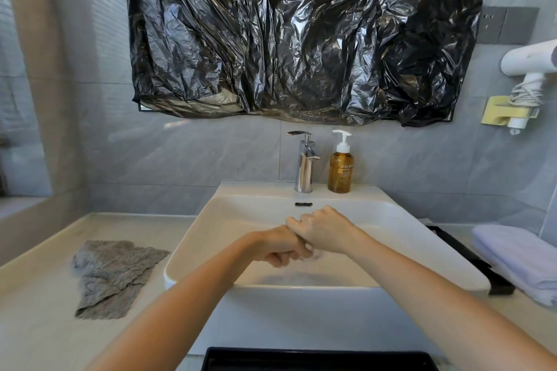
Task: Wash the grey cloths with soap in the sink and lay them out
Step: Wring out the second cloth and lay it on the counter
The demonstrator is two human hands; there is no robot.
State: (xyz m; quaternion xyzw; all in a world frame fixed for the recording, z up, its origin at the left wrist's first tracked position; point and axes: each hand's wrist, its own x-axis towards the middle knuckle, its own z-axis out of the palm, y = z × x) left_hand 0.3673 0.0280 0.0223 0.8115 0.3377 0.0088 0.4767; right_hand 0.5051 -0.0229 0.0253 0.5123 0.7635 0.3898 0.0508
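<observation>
Grey cloths (111, 275) lie crumpled and flat on the pale counter (39, 310), to the left of the white sink (407, 220) and well apart from both hands. The two hands meet over the middle of the sink bowl. The left hand (280, 245) has its fingers curled down, and they look blurry. The right hand (322, 229) sits on top of the left hand's fingers, knuckles up and fingers bent. I cannot tell if either hand holds something. A shiny tap (305, 166) stands on the back edge of the sink, with a brown soap bottle (340, 169) just beside it on the right. A folded white towel (518, 256) lies on the counter at the right. A big black plastic sheet (301, 33) hangs on the wall above.
</observation>
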